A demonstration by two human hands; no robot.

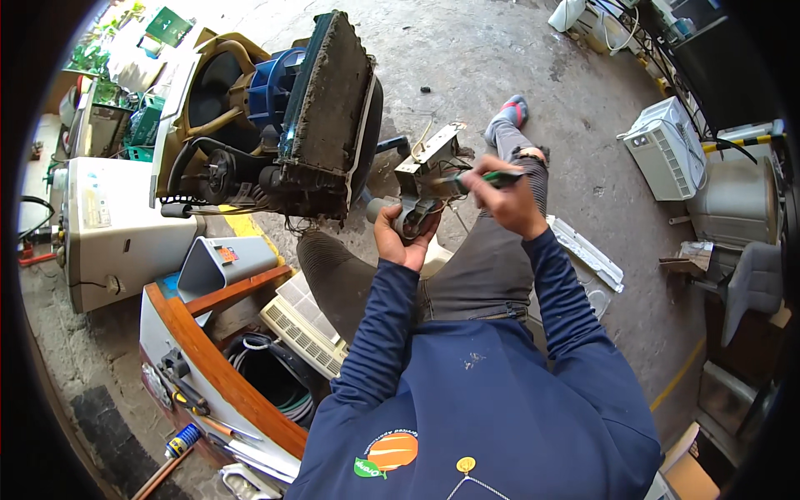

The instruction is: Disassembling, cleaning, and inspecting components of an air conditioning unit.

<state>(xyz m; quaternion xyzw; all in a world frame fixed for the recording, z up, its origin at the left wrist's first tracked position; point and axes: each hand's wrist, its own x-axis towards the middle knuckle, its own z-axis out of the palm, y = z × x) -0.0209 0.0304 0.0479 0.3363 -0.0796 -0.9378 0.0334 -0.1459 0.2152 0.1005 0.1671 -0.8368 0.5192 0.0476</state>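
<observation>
My left hand (406, 240) is closed from below around a metal bracket assembly (431, 152), an air conditioner part with wires and a grey cylinder (382, 210) at its side. Above my thigh, my right hand (510, 198) grips a brush (500, 177) with a dark green handle. Its tip points left and meets the bracket's side; whether it touches is hard to make out. Just left of the assembly stands an opened air conditioner unit (275, 125), with a dusty finned coil (327, 100), a blue fan wheel (271, 87) and a dark compressor area below.
A wooden-edged box (225, 367) with hoses and tools is at lower left, beside a beige grille (304, 321). White casings (117, 225) stand farther left. On the right are another air conditioner (667, 150), a grey chair (752, 287) and a white strip (586, 252) on the concrete floor.
</observation>
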